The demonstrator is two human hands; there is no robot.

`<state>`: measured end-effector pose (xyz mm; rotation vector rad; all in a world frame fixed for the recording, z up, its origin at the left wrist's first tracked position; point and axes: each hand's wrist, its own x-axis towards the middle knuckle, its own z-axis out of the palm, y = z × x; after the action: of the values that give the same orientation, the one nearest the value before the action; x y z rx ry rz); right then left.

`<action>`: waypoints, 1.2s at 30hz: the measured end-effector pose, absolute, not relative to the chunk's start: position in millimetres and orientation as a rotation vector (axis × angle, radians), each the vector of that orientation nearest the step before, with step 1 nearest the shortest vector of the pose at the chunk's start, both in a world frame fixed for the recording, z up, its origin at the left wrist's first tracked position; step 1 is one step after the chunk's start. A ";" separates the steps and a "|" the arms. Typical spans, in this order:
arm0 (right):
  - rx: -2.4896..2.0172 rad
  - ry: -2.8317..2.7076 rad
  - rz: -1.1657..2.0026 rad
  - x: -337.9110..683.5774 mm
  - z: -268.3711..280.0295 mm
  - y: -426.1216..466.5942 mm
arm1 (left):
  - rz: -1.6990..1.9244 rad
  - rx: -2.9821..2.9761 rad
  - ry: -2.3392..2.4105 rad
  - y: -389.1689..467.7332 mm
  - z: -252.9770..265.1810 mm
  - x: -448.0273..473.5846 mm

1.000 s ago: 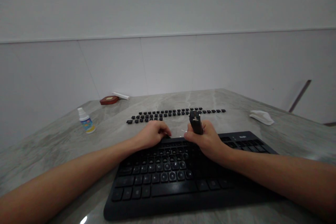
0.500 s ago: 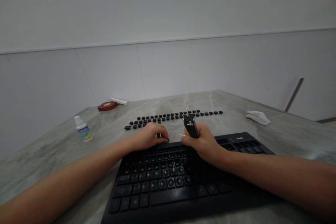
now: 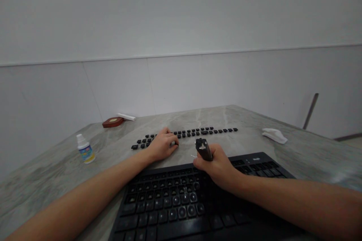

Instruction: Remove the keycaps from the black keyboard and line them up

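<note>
The left hand [image 3: 164, 147] has moved from the far edge of the keyboard [image 3: 177, 211] to the rows of loose keys [image 3: 204, 133] on the tabletop [image 3: 113, 156]. Its fingers are bent and narrow; I cannot tell if they hold a key. The right hand [image 3: 219, 167] grips a black tool [image 3: 204, 150] above the keyboard, near its far edge.

Nothing legible — the logo [image 3: 256, 159] on the keyboard [image 3: 181, 192] and bottle [image 3: 82, 143] label [image 3: 86, 153] are blurred.
</note>
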<state>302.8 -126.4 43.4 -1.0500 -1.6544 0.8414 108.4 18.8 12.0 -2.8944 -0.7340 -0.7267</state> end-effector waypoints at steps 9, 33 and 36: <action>-1.023 -1.684 0.821 303.1 42.8 -128.4 | -0.771 -2.829 -0.948 21.2 9.3 106.4; -1.012 -1.724 0.861 303.2 42.9 -128.2 | -0.939 -2.815 -1.059 13.9 32.3 108.5; -1.002 -1.826 0.844 304.1 44.6 -130.3 | -0.904 -2.956 -0.984 -4.7 56.7 110.6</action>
<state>304.1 -130.3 44.6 -1.0017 -1.8264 0.8444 110.6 -4.7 56.7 -2.9563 -0.9838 -0.9044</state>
